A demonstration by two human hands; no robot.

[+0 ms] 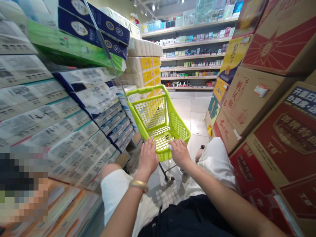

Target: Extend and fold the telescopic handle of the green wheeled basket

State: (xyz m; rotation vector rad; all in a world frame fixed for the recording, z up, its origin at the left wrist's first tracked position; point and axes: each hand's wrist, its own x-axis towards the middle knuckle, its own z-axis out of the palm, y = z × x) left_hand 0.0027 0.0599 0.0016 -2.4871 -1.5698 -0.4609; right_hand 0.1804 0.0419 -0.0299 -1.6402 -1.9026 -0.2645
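Note:
A lime-green wheeled shopping basket (177,126) stands on the tiled floor right in front of my knees, its telescopic handle rising up to the left. My left hand (148,155), a gold bangle on its wrist, rests with fingers stretched out on the basket's near rim. Beside it at the same rim is my right hand (180,153), fingers curled, with a small white thing (170,147) showing at its fingertips. What that thing is I cannot make out. The basket's mesh bottom looks bare.
Stacked packs of tissue paper (74,131) wall the left side. Large red and brown cartons (271,131) are piled on the right. The narrow aisle (195,115) runs ahead to shelves of small goods (195,59). My white-clad knees flank the basket.

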